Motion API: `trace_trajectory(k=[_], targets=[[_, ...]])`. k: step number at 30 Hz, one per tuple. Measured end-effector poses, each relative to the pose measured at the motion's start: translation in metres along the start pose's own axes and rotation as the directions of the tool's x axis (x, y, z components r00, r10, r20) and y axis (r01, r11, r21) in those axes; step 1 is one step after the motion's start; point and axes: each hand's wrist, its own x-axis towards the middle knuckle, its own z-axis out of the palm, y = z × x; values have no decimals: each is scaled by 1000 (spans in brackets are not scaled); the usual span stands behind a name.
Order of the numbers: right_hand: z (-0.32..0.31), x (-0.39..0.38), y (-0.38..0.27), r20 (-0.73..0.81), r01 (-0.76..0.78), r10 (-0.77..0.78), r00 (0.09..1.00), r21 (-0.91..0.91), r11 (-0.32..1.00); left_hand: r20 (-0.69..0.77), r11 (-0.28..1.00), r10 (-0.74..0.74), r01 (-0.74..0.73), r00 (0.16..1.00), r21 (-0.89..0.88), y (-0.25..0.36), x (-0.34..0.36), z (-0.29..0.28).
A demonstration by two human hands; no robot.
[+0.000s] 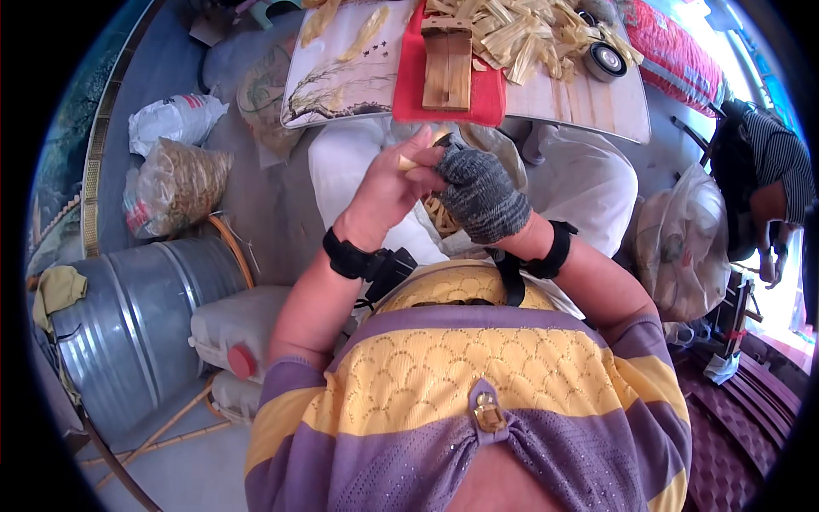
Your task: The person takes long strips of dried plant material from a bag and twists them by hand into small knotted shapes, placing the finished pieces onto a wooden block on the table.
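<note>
On the white plastic bag [175, 121] at the left we noticed red and dark print, too small to make out. The clear bag [183, 189] of tan bits below it carried a reddish patch of print, also blurred. At the upper right, a red sack [670, 60] showed pale markings that we could not read. The tabletop [337, 85] bore a picture of dark branches with small dark flecks above them.

The pale yellow piece [408, 163] looked narrow and smooth, much of it covered by fingers; it sat between our two hands, above the lap and near the table's close edge. Our bare left hand [388, 181] was clamped on it. Our right hand [485, 192], in a grey knitted glove, was curled up against the left fingers; we could not tell whether it gripped anything.

On the table, flat yellowish strips [520, 38] lay heaped beside a wooden block [447, 77], which rested on a red cloth [409, 96]. A black round object [605, 61] with a pale ring stood just to their right.
</note>
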Motion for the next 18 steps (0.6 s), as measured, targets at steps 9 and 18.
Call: trace_trajectory(k=[9, 18], targets=[[-13, 18, 11, -253, 163, -228, 940, -252, 954, -221, 624, 115, 103, 968, 774, -15, -2, 26], [-1, 22, 32, -140, -47, 32, 990, -105, 993, 443, -334, 812, -321, 379, 886, -4, 1, 50]])
